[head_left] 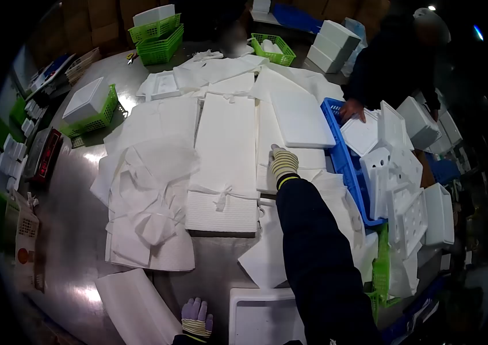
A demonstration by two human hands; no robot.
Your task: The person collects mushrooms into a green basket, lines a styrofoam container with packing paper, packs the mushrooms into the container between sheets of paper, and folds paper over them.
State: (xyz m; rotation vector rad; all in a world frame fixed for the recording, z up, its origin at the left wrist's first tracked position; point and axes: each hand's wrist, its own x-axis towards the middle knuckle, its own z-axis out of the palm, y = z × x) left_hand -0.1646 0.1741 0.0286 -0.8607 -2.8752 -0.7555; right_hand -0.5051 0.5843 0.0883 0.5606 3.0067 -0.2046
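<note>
My right hand, in a striped glove, reaches forward over the white sheets with its fingers curled at the edge of a white foam lid. What it grips is too small to tell. My left hand, in a striped glove with purple fingers, lies low on the metal table with its fingers stretched out, beside a folded white sheet. Between the hands are a tied stack of white paper, a crumpled white wrap and an open white foam box.
A blue crate stands at the right, where another person's hand touches a white lid. Foam boxes are piled beyond. Green baskets stand at the left and back. A scale with a red display sits at the far left.
</note>
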